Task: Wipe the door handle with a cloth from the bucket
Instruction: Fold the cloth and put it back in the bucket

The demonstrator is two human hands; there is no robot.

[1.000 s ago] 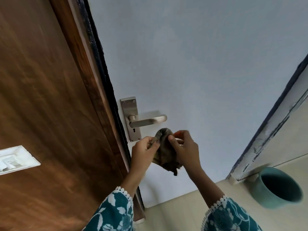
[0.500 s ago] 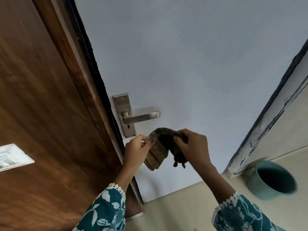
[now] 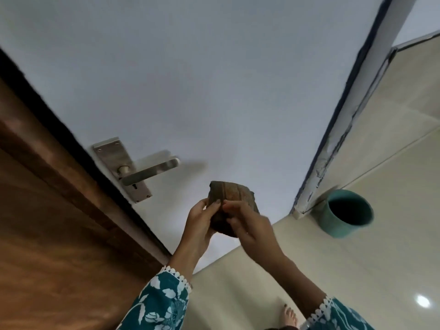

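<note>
At the far left we see a brown wooden panel [image 3: 54, 234] filling the lower corner, its dark edge running diagonally down to the floor. Just right of that edge sits the door handle [image 3: 152, 171], a brushed metal lever on a long backplate with a keyhole below the spindle; the lever points right and slightly up across the pale door [image 3: 214, 79], and nothing touches it.

Below and to the right of the lever, our left hand [image 3: 200, 225] rises from a teal floral sleeve [image 3: 162, 303] with white lace trim, forearm angled up and to the right, wrist bent, thumb and fingers pinched onto the left side of the cloth [image 3: 229, 196]. The cloth is a dark brownish bundle, folded into a compact wad with a faint striped band, held in the air in front of the door, near the handle but clear of it.

Our right hand [image 3: 250, 225] comes in from the lower right, forearm slanting up and to the left, fingers curled closed over the cloth's right and lower side, so both hands are clamped on the same wad, thumbs almost meeting.

A bare foot [image 3: 289, 315] shows on the cream tiled floor [image 3: 381, 270]. Farther right, the teal bucket [image 3: 345, 214] stands on the tiles just beside the foot of the door frame [image 3: 352, 103], well apart from the hands; its inside looks dark.
</note>
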